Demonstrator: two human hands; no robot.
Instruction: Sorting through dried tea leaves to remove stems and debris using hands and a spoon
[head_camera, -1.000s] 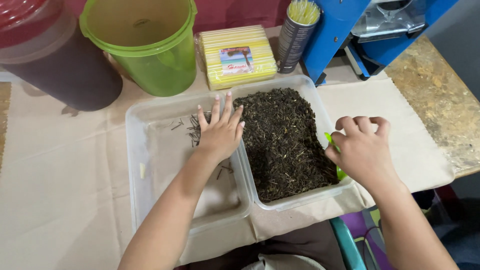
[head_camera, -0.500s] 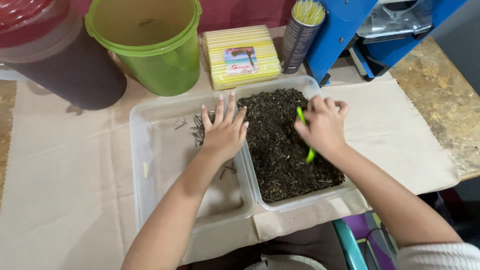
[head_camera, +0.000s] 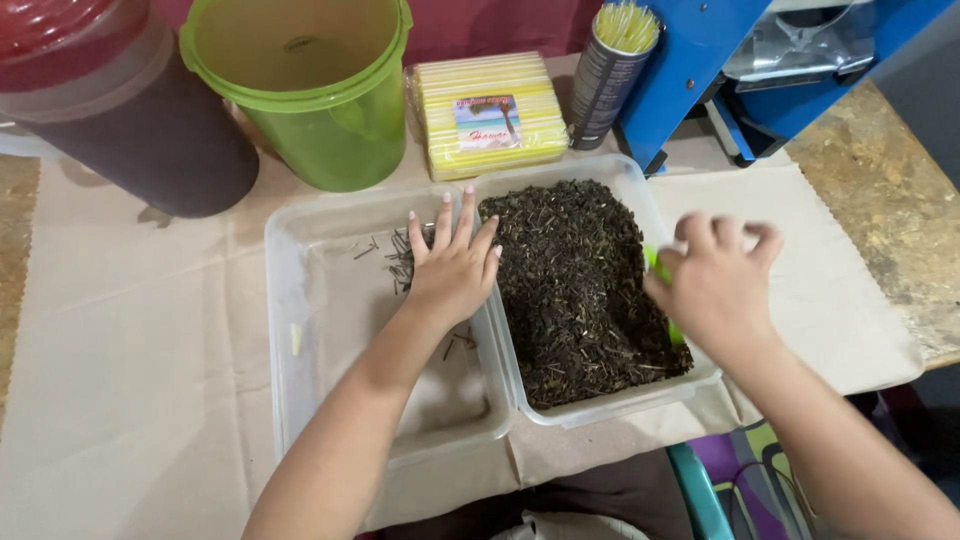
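Presently, left hand (head_camera: 452, 268) lies flat, fingers spread, in the near-empty clear tray (head_camera: 300, 400) beside loose stems (head_camera: 400, 258). Right hand (head_camera: 716, 282) is curled around a bright green scoop (head_camera: 662, 268), mostly hidden, long axis running far-to-near, at the right edge of the dried-leaf tray (head_camera: 575, 285).

Left hand (head_camera: 452, 268) flat in near-empty clear tray (head_camera: 300, 400); right hand (head_camera: 715, 285) gripping green scoop (head_camera: 660, 265) over right tray (head_camera: 640, 190) of dried leaves (head_camera: 570, 290).
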